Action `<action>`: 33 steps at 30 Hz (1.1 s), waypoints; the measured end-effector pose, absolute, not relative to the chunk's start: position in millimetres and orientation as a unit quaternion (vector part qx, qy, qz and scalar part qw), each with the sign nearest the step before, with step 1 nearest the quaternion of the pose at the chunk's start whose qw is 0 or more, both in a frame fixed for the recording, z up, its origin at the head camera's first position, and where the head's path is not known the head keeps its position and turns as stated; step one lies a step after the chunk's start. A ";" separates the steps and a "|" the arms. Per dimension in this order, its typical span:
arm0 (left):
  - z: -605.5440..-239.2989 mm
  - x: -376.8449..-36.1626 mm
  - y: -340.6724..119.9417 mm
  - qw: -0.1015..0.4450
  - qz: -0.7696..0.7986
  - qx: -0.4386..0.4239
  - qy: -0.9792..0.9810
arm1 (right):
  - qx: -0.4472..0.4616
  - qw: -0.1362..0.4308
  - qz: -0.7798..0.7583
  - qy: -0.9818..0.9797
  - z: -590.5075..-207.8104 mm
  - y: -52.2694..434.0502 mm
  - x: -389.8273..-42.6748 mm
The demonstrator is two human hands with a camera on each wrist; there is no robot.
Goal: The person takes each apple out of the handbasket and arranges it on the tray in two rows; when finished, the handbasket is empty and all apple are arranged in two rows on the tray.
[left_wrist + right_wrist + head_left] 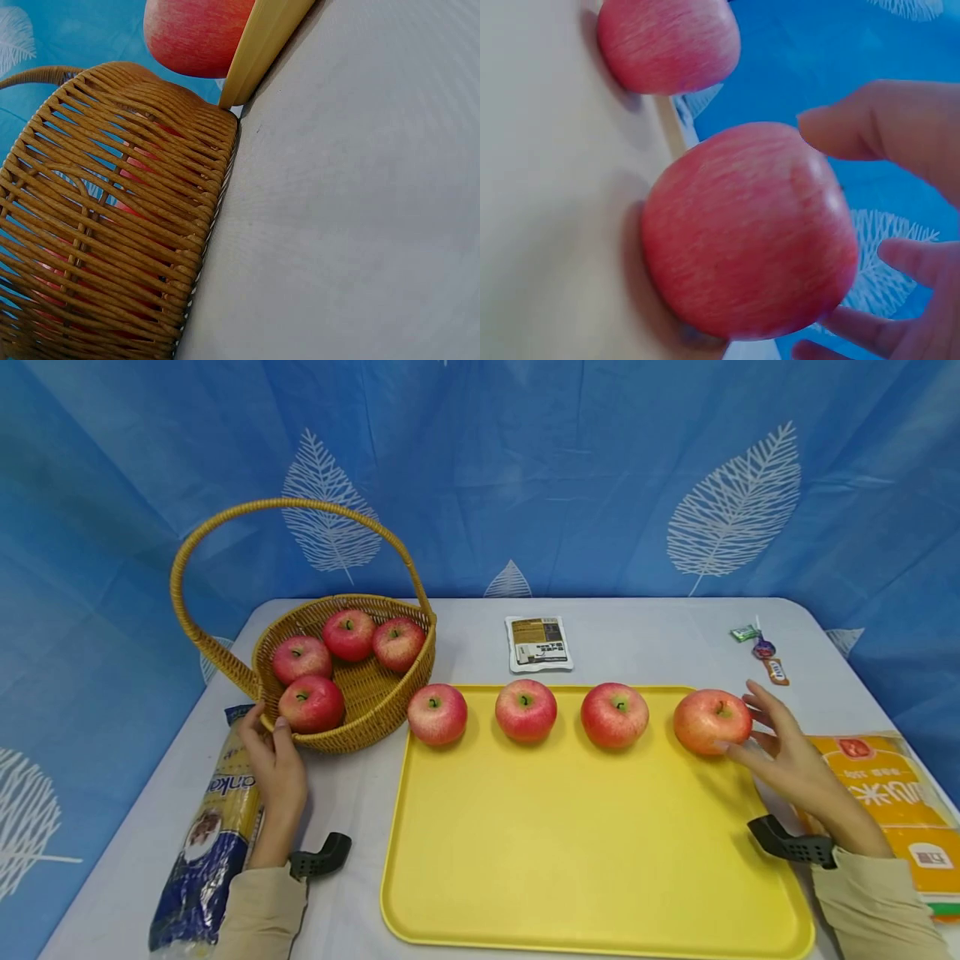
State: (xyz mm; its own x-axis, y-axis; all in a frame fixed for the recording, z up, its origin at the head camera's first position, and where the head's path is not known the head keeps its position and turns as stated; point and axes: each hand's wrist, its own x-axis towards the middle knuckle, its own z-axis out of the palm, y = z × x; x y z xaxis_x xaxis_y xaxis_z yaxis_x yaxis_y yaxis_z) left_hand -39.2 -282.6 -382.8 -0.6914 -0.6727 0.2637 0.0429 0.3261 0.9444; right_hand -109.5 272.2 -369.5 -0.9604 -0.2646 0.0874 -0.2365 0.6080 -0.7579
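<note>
1. Blue leaf-print cloth hangs behind a white table bearing a yellow tray.
2. Four apples line the tray's far edge; four more sit in the wicker basket.
3. Right hand, fingers spread, touches the rightmost apple without clasping it; seemingly a placing step.
4. Left hand rests loosely curled against the basket rim, steadying it.
5. Next likely calls for reaching into the basket.
</note>
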 end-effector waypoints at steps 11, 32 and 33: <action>-362.7 -31.6 -267.4 0.335 -0.543 0.206 -0.742 | -0.169 -0.072 -0.424 0.887 -355.6 262.2 -104.3; -384.5 -40.3 -285.0 0.331 -0.534 0.219 -0.747 | -0.234 -0.129 -0.435 0.860 -338.8 184.5 -78.8; -383.2 -39.8 -283.9 0.329 -0.534 0.222 -0.747 | -0.239 -0.126 -0.425 0.864 -339.6 180.8 -78.0</action>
